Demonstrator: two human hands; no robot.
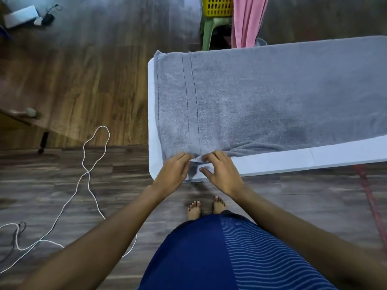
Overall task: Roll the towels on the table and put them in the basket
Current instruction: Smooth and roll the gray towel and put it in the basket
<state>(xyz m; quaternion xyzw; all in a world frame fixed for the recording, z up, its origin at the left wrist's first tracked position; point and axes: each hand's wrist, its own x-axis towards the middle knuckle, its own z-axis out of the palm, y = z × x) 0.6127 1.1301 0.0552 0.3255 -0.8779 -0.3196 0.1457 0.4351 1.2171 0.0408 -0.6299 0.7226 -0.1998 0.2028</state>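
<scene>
A large grey towel lies spread flat over the white table, reaching the right edge of the view. Both hands meet at the towel's near left corner. My left hand pinches the near hem with curled fingers. My right hand, right beside it, pinches the same hem, its thumb below the cloth. A small fold of towel bunches between the two hands. A yellow basket stands on a green stool beyond the table's far edge. A pink towel hangs next to it.
A white cable snakes over the wooden floor at the left. Small items and a white box lie at the far left corner. A red cord runs along the floor at the right. My bare feet stand just before the table.
</scene>
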